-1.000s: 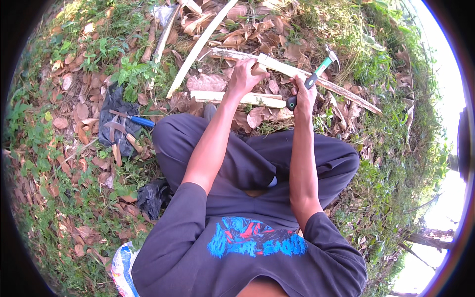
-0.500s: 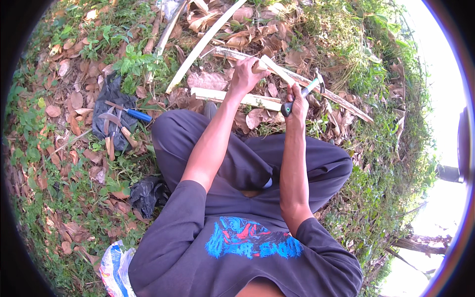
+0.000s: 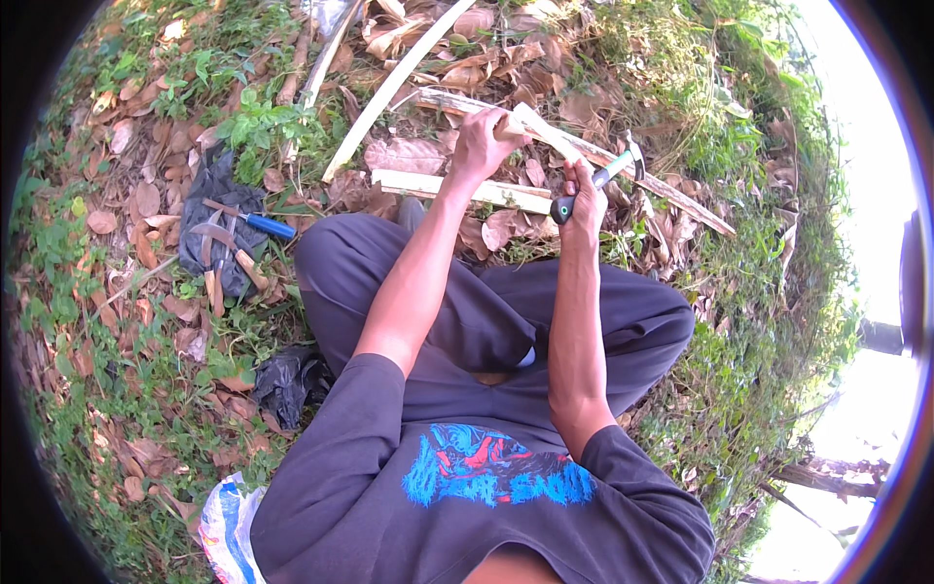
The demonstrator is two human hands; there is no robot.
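Observation:
My left hand (image 3: 479, 148) is closed round a short pale piece of wood (image 3: 509, 127), its end showing past the fingers. My right hand (image 3: 585, 200) grips a hammer (image 3: 613, 169) with a black and green handle, the metal head pointing up and to the right. A second pale wood strip (image 3: 547, 130) runs from the right hand's fingers toward the left hand; whether it touches the left piece I cannot tell. Beneath both hands a long bark-edged stick (image 3: 671, 196) lies slanted on the leaves. Closer to my crossed legs is a flat pale board (image 3: 428, 185).
A long pale strip (image 3: 389, 92) lies at the far side. To the left, a black plastic sheet (image 3: 197, 195) bears a blue-handled tool (image 3: 268, 225) and several wooden-handled tools, one with a curved blade (image 3: 214, 231). A crumpled black bag (image 3: 290, 386) sits beside my left knee.
The hammer and the strip at my right hand have tilted slightly. Both hands keep their holds and stay nearly in place.

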